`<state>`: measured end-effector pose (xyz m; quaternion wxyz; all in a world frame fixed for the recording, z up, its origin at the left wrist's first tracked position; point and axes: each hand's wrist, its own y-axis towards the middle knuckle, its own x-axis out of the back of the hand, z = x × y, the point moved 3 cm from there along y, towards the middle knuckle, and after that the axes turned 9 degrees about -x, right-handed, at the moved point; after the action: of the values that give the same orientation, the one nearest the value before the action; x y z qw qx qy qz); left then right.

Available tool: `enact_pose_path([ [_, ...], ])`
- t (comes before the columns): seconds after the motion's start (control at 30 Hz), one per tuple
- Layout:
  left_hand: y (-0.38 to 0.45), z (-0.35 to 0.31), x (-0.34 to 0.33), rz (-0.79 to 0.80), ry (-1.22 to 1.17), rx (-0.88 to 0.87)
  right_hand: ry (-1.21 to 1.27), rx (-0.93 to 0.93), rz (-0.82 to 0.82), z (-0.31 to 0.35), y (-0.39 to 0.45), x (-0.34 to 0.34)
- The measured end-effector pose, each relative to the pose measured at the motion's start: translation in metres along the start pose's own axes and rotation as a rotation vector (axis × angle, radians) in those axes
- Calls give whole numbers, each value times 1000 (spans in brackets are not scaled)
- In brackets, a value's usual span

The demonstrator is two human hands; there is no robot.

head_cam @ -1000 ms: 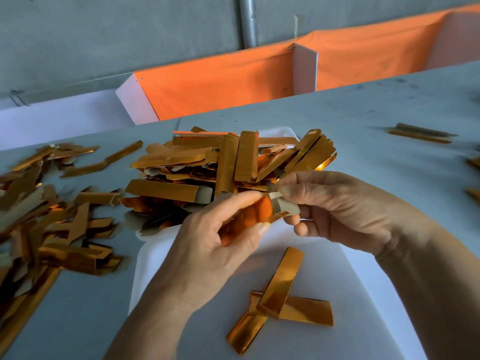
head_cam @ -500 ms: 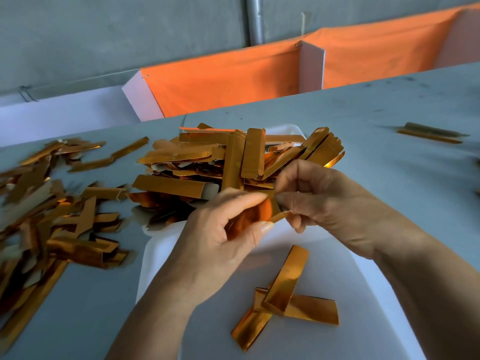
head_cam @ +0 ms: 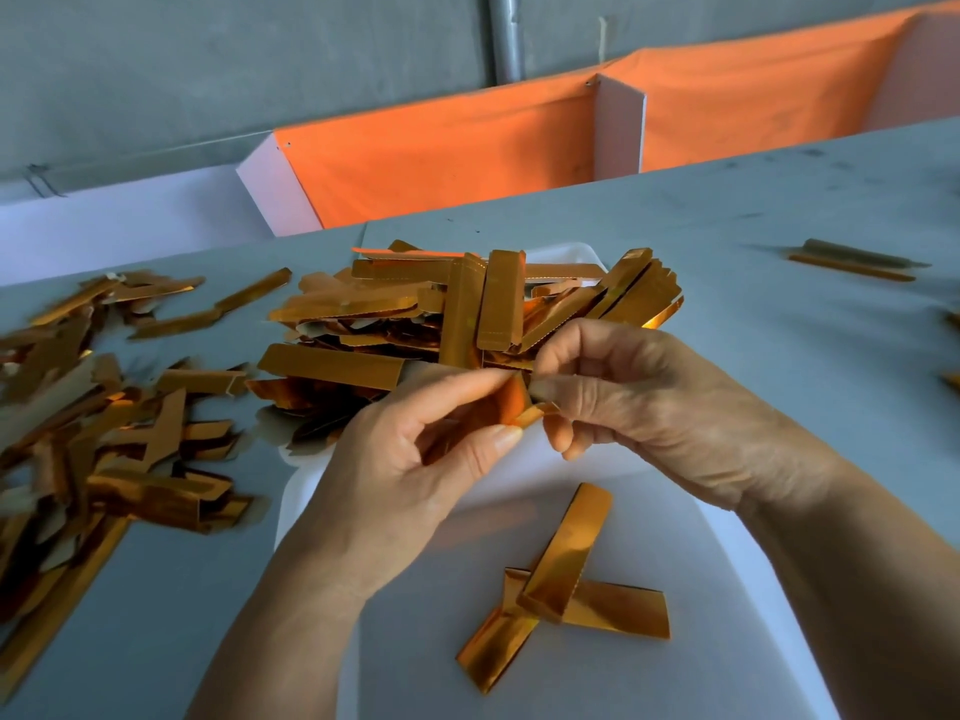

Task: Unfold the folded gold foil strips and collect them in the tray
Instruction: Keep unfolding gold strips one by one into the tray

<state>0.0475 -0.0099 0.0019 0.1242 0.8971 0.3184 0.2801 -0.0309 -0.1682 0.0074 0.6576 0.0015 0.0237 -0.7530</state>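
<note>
Grey worktop (head_cam: 753,314) fills the view, with an orange cloth barrier (head_cam: 441,153) along its far edge at 12 o'clock. White tray (head_cam: 649,537) sits at centre, running from 12 down to 6 o'clock. Loose heap of gold strips (head_cam: 93,433) is spread on the worktop at 9 o'clock, outside the tray. A second pile of strips (head_cam: 415,314) is stacked at the tray's far end, about 11 to 12 o'clock, partly overhanging the rim. Three crossed strips (head_cam: 566,584) lie on the tray floor at 5 o'clock, touching one another. A pair of strips (head_cam: 852,259) lies apart on the worktop at 2 o'clock. Left hand (head_cam: 395,475) and right hand (head_cam: 665,402) are held together above the tray at centre, just in front of the pile. One foil strip (head_cam: 511,402) is held between them: left fingers curled, thumb and forefinger pinching its near side; right fingers curled, thumb and fingertips pinching its far end. The strip is bent and mostly hidden by the fingers; how far it is unfolded cannot be told.
</note>
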Motion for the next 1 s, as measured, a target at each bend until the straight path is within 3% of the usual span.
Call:
enact_pose_path([
  [0.13,-1,0,3,-3,-27,18,161,-124,111,-4,3,2],
  [0.3,-5,1,7,-2,-46,49,50,-217,243,2,5,3],
  [0.47,-7,7,4,40,57,134,-195,-289,159,-2,18,3],
  [0.7,-3,12,4,43,89,116,55,-269,136,-22,13,-3],
  [1.0,-2,18,6,26,220,77,-220,-180,-5,-16,20,-4],
])
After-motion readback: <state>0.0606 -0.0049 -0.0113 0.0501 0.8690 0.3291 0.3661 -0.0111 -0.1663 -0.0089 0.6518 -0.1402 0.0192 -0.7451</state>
